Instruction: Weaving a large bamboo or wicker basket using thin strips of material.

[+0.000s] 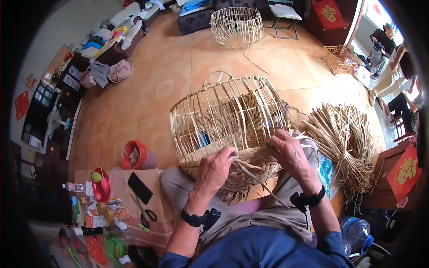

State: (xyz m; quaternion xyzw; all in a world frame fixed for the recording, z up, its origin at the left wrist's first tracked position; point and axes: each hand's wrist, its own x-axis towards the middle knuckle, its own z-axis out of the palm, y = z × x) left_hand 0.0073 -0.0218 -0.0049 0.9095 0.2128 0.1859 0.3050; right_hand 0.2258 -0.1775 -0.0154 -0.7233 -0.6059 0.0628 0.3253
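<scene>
A half-woven basket (210, 120) lies tilted on my lap. Its far side is an open frame of pale upright stakes, and the part nearest me is densely woven. My left hand (213, 169) is closed in a pinch on a dried straw strand (261, 182), whose loose end trails down toward my right thigh. Against the woven band at the right, my right hand (291, 153) has its fingers bent and pressed together; whatever lies between them is hidden. Both wrists wear black bands with a small device.
A tied bundle of dried straw (339, 143) lies to my right. Scissors (144, 212) and a black phone (140, 188) rest on the cloth-covered surface at left, near a red bin (139, 155). Another basket frame (237, 27) stands farther off. Other people sit and stand at far right.
</scene>
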